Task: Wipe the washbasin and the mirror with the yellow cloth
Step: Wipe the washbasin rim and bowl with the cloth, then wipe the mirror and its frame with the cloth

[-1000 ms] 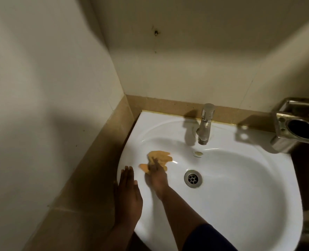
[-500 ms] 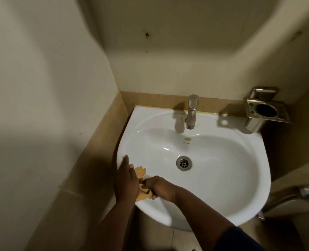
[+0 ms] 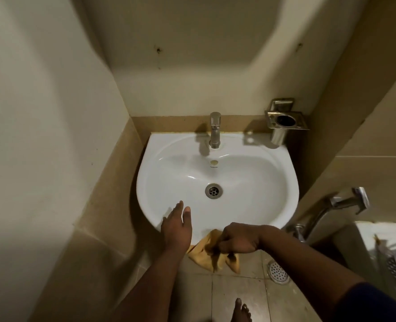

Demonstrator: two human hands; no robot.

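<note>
Fingers of the right hand (image 3: 236, 240) clench the yellow cloth (image 3: 212, 254) just below the washbasin (image 3: 273, 182) front rim.
The left hand (image 3: 176, 226) rests flat, fingers straight, on that rim; basin wiping seems underway, and the cloth likely needs lifting back onto the rim.

just the one head cam, wide-angle, looking steeply down from above the basin (image 3: 217, 182), fairly close. Tap (image 3: 215, 130) and back wall sit up top, floor (image 3: 238, 296) at the bottom edge.
</note>
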